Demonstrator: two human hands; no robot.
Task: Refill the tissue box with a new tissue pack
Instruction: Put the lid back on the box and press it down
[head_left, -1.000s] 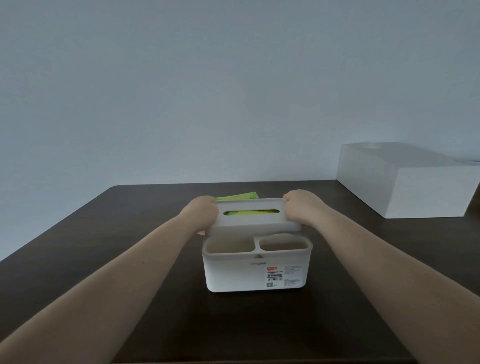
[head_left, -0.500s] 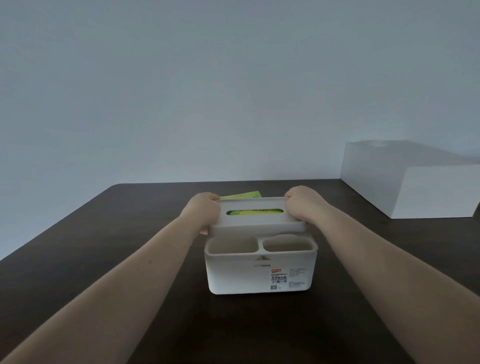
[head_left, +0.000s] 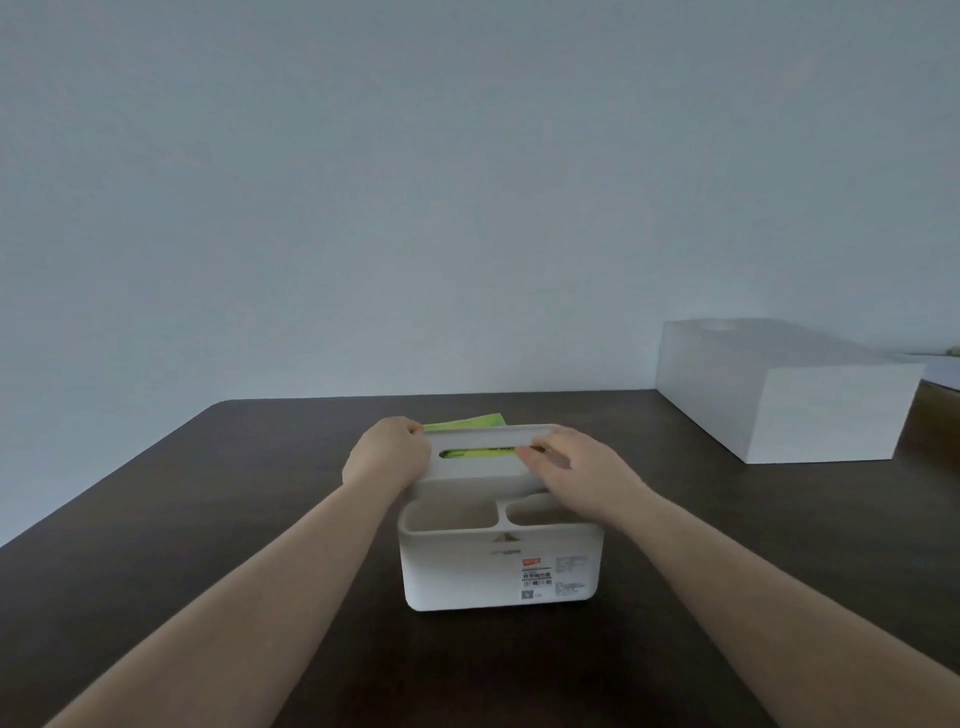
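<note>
Evidently left hand (head_left: 387, 457) grips the tissue box (head_left: 498, 566) lid (head_left: 480, 465); right hand (head_left: 576, 470) rests open; label (head_left: 536, 577) unreadable.

One white plastic tissue box (head_left: 498, 566) with two open front compartments stands at centre frame. One green tissue pack (head_left: 467, 422) shows behind its lid. One large white rectangular box (head_left: 779, 395) sits at right. Two bare hands, left (head_left: 387, 457) and right (head_left: 576, 467), and one dark worktop (head_left: 208, 519).

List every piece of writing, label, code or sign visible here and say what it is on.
Nothing can be read well enough to quote.
White sticker on the tissue box front: red tag, dark print, barcode and square code, all too small.
Grey print block right of it: blurred.
Faint embossed mark under the rim: unreadable.
Green tissue pack: dark print in the lid slot, blurred.
</note>
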